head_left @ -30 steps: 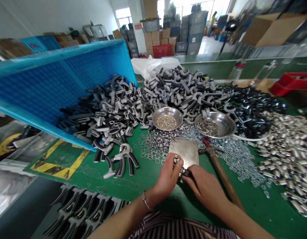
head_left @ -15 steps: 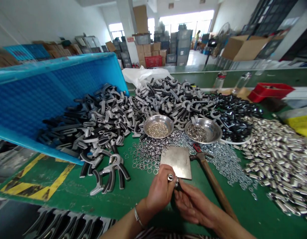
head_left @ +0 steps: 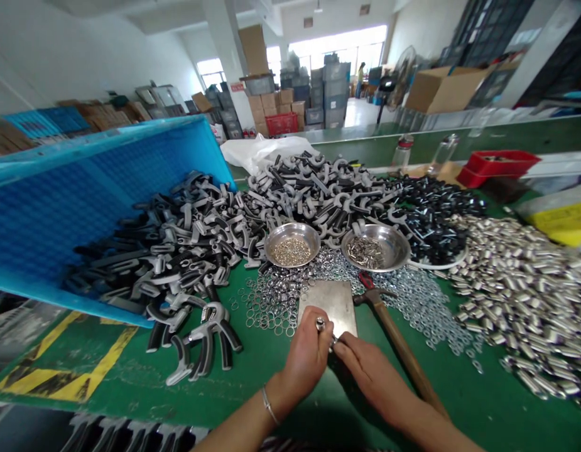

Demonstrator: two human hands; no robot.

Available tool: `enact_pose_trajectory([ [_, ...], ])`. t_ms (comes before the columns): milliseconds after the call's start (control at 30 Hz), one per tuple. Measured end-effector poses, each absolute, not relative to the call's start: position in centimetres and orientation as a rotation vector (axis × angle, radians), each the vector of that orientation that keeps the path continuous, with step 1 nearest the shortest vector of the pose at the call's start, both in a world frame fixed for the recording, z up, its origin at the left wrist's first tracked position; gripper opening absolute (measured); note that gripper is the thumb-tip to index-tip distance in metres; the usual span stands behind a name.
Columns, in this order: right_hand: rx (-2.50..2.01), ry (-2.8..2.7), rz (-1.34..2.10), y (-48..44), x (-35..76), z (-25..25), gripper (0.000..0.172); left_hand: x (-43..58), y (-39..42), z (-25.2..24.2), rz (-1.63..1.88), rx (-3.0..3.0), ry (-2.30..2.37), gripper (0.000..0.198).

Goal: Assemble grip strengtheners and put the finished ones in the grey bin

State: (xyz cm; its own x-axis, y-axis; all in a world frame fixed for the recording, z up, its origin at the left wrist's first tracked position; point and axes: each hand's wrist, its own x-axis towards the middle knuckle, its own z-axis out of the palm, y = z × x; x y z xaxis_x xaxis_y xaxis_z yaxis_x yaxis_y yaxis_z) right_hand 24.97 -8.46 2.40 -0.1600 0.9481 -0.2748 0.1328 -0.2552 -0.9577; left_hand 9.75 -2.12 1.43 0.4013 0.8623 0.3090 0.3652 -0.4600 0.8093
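Note:
My left hand [head_left: 306, 359] is closed around a small shiny metal part [head_left: 321, 324] that sticks up between thumb and fingers. My right hand [head_left: 365, 371] pinches the same small part from the right, fingertips meeting the left hand's. Both hands hover over the green table [head_left: 262, 370], at the near edge of a square steel plate [head_left: 328, 302]. A wooden-handled hammer [head_left: 394, 336] lies just right of my right hand, its head by the plate. A finished grey-and-black hand gripper [head_left: 200, 342] lies to the left.
Two steel bowls [head_left: 293, 244] [head_left: 375, 247] of small parts stand behind the plate, with loose rings [head_left: 266, 301] scattered around. A tipped blue crate [head_left: 73, 207] spills grey-black handles. Metal cylinders [head_left: 521, 295] pile at right. A red tray [head_left: 497, 164] sits far right.
The view has tilted up and shifted; my hands stay together on the small part, now slightly nearer the plate's front edge than a second ago.

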Motion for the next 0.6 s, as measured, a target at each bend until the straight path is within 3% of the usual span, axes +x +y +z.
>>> enact_pose_trajectory([
  [133,-1.349,-1.301,1.717,-7.8,25.4,1.9,0.056,10.6,-0.5,1.7,0.748,2.174,1.017,0.020],
  [267,-1.627,-1.666,1.192,-7.3,27.0,1.7,0.037,11.9,3.5,1.3,0.367,2.512,1.011,0.025],
  [367,-1.669,-1.753,1.048,-8.7,29.2,1.5,0.032,12.9,6.5,1.1,0.146,2.681,0.985,0.027],
  [467,-1.673,-1.683,1.044,-11.1,31.7,1.0,0.034,15.0,9.2,2.3,0.211,2.712,0.993,0.035],
  [600,-1.758,-1.568,0.890,-13.2,34.2,-0.1,0.036,21.2,13.4,4.8,0.220,2.827,0.919,0.021],
])
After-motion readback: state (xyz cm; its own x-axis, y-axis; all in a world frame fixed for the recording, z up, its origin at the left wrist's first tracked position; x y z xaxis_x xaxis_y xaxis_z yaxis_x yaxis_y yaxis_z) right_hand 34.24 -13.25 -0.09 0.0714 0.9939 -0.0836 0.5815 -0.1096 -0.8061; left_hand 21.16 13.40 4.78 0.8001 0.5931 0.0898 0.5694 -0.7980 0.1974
